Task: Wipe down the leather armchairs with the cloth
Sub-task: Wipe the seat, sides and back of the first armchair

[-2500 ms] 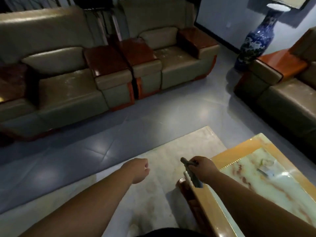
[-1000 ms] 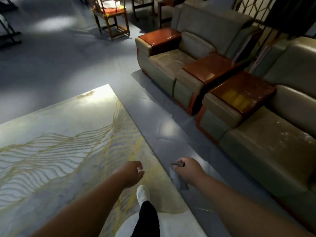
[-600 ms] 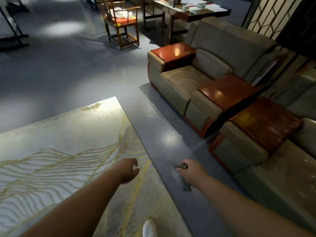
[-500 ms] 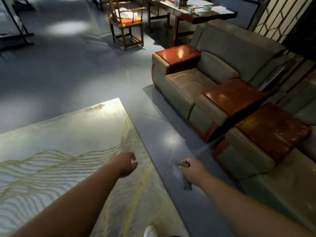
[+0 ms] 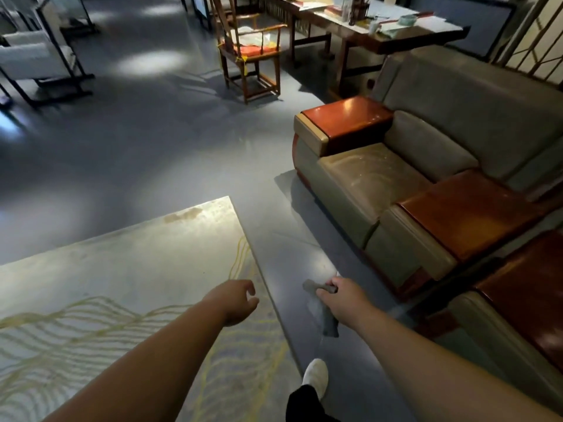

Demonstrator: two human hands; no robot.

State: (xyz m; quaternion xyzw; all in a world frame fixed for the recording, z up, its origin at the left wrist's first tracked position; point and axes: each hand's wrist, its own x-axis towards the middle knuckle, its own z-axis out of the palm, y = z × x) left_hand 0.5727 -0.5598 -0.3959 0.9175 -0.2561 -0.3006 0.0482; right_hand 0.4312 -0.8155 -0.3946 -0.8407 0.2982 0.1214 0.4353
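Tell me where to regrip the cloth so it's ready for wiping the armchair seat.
Probably gather the hanging tail of the cloth from below with the free left hand. The right hand pinches only its top edge, so most of it dangles loose.

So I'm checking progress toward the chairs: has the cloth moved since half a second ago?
Yes. The cloth, gripped in the right hand, has travelled forward along the floor strip beside the rug, closer to the far armchair.
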